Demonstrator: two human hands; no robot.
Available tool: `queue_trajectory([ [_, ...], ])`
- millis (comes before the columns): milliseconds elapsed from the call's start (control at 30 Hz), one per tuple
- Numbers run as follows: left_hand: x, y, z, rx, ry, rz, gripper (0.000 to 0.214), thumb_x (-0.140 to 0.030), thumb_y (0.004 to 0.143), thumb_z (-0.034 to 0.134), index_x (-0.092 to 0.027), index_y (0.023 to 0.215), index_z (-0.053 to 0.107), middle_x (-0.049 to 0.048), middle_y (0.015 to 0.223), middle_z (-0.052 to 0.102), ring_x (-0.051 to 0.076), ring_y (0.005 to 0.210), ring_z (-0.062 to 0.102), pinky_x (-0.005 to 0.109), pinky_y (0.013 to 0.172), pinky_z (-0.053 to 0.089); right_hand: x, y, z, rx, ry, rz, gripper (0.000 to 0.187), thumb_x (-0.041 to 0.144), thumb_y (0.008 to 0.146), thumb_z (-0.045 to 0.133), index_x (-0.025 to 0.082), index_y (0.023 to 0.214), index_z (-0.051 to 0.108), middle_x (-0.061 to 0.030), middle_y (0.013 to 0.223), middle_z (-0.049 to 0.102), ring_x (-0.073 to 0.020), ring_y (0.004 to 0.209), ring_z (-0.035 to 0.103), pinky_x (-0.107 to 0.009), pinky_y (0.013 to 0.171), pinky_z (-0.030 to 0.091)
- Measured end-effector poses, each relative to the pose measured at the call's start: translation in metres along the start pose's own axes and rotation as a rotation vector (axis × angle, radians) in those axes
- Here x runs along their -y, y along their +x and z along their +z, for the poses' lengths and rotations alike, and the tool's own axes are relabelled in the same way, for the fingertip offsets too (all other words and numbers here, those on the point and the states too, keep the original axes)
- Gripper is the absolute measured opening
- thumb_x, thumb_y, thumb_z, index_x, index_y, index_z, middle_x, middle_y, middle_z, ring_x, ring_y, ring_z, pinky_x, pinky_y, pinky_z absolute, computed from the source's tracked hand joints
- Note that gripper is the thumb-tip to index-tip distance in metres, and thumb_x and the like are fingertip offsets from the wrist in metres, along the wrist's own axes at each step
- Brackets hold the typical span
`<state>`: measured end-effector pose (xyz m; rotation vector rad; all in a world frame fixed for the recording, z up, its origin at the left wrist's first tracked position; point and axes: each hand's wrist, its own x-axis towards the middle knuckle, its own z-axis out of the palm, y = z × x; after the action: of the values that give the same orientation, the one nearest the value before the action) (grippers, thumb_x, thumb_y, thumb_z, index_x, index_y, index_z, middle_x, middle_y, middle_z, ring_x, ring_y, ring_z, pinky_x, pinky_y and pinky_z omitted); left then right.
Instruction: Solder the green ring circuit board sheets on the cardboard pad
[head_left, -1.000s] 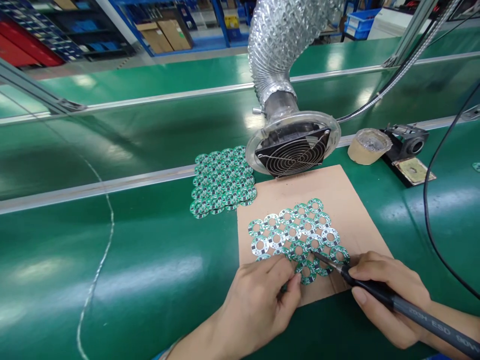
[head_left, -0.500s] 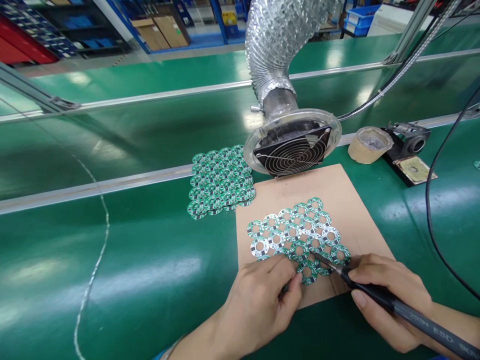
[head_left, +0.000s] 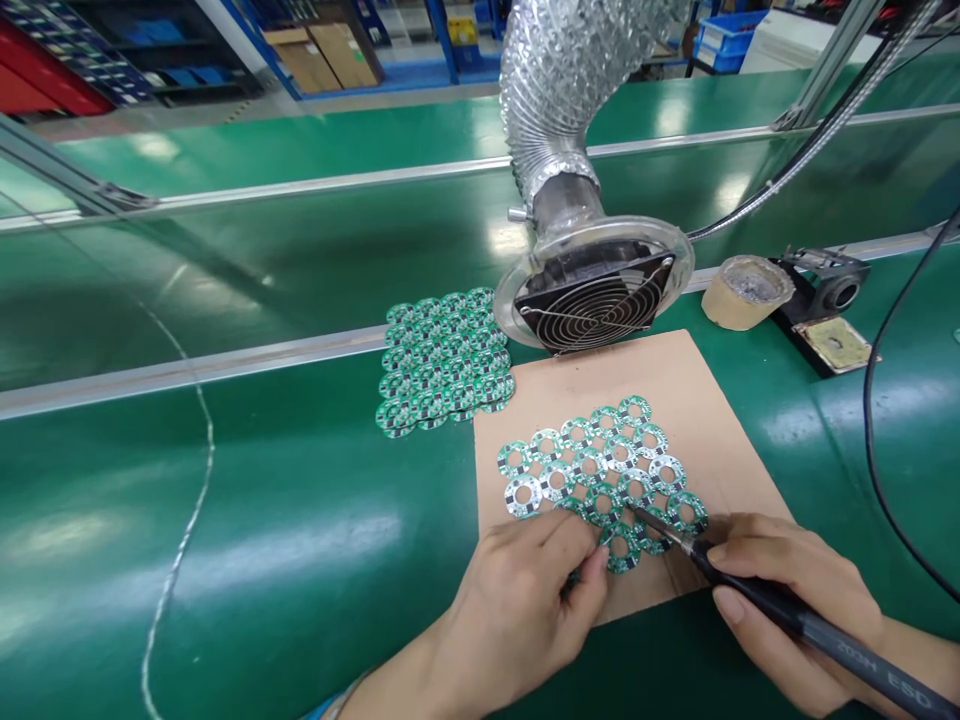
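A panel of ring-shaped green circuit boards [head_left: 590, 466] lies on a sheet of brown cardboard [head_left: 652, 365]. My right hand [head_left: 802, 600] holds a black soldering iron [head_left: 757, 590] like a pen, its tip down at the boards right of the panel's middle. Over the panel's near left part, my left hand [head_left: 525, 590] is closed, thumb and forefinger pinched together beside the near boards. What sits in that pinch, if anything, is hidden. The hand also covers some of the rings.
A stack of similar board panels [head_left: 442, 360] lies left of the cardboard. Above its far edge hangs a round fume extractor [head_left: 600, 300] on a silver duct [head_left: 551, 90]. Back right are a tan round pot [head_left: 746, 295] and an iron stand [head_left: 832, 305]; a black cable [head_left: 874, 450] curves nearby.
The whole view has shifted slightly, so things sit a little further right. Both hands and the soldering iron keep nearly the same places over the boards.
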<state>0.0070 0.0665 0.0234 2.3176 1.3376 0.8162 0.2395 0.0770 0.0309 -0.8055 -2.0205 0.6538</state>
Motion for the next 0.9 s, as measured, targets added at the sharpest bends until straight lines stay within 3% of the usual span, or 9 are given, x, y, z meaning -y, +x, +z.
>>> queue_trajectory([
  [333,0.0001,0.0003,0.0003,0.004,0.002,0.005,0.021,-0.016,0.086,0.046,-0.019,0.065,0.042,-0.0058,0.054,0.04,0.007,0.045,0.034,0.022,0.044,0.027,0.0026,0.0021,0.0001,-0.011,-0.001,0.004,0.029,0.006,0.074,0.053,0.016,0.101,0.058,-0.0043,0.068,0.063,-0.0178,0.056,0.062,-0.033,0.056,0.058],
  [467,0.0004,0.0003,-0.0042,-0.006,0.008,0.001,0.02,-0.017,0.087,0.048,-0.019,0.068,0.044,-0.0056,0.054,0.041,0.008,0.046,0.035,0.022,0.044,0.026,0.003,0.0022,-0.0012,-0.01,-0.047,0.009,0.027,0.006,0.075,0.053,0.015,0.099,0.058,-0.0064,0.07,0.065,-0.0211,0.063,0.065,-0.033,0.058,0.058],
  [633,0.0027,0.0006,-0.0076,0.045,0.059,-0.036,0.018,-0.02,0.089,0.046,-0.019,0.07,0.048,-0.0035,0.06,0.048,0.009,0.051,0.042,0.023,0.047,0.031,0.0,0.0022,0.0032,0.012,0.04,0.018,0.031,0.003,0.073,0.054,0.014,0.102,0.057,-0.0044,0.07,0.062,-0.0167,0.056,0.061,-0.03,0.052,0.055],
  [900,0.0021,0.0018,-0.0057,0.026,0.082,-0.04,0.02,-0.02,0.089,0.046,-0.019,0.069,0.05,-0.0026,0.06,0.05,0.01,0.051,0.043,0.023,0.047,0.032,-0.004,-0.0035,0.0049,0.015,0.039,0.054,0.03,0.004,0.074,0.057,0.014,0.102,0.058,-0.0038,0.069,0.06,-0.0167,0.055,0.059,-0.03,0.048,0.05],
])
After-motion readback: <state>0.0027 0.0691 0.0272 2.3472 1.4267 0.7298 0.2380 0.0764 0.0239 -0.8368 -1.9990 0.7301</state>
